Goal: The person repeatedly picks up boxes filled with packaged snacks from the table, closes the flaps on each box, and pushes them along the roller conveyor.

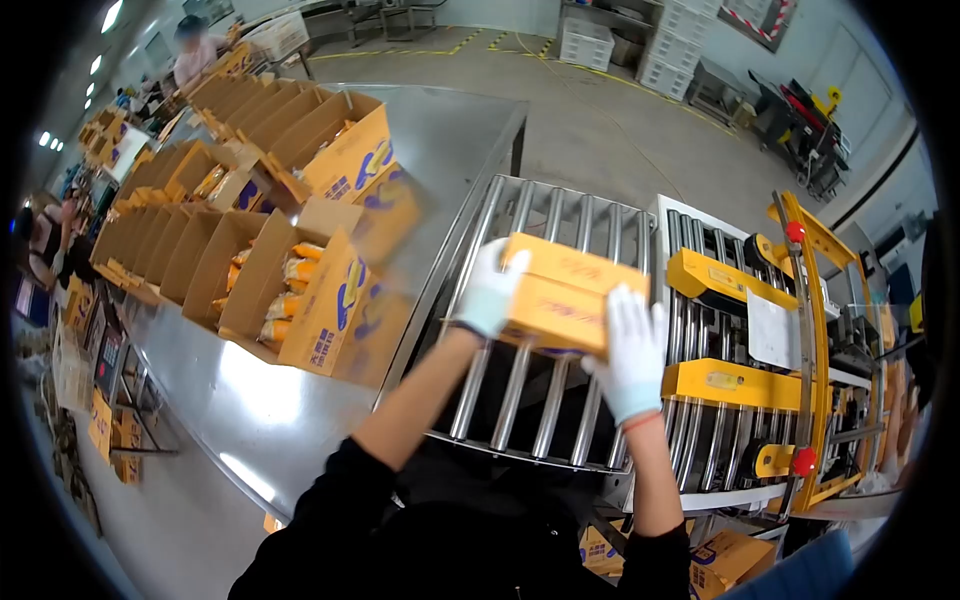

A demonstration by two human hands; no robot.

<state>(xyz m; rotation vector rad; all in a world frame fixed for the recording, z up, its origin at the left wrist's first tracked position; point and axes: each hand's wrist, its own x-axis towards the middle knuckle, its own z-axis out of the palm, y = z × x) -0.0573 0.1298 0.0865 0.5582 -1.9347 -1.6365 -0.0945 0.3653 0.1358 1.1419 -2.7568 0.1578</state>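
Note:
A yellow-orange cardboard box (562, 290), its top flaps folded closed, sits over the metal roller conveyor (520, 385) in front of me. My left hand (490, 290), in a white glove, grips the box's left end with the thumb over the top edge. My right hand (632, 345), also gloved, presses against the right front corner, fingers stretched along that side. Between them the two hands hold the box. Its underside is hidden.
At left, a steel table (450, 130) carries rows of open boxes (335, 310) with orange-wrapped packs inside. To the right stands a yellow-railed box sealing machine (735, 385) with red knobs. More boxes (730, 560) lie below it. Another person (195, 55) is at the far left.

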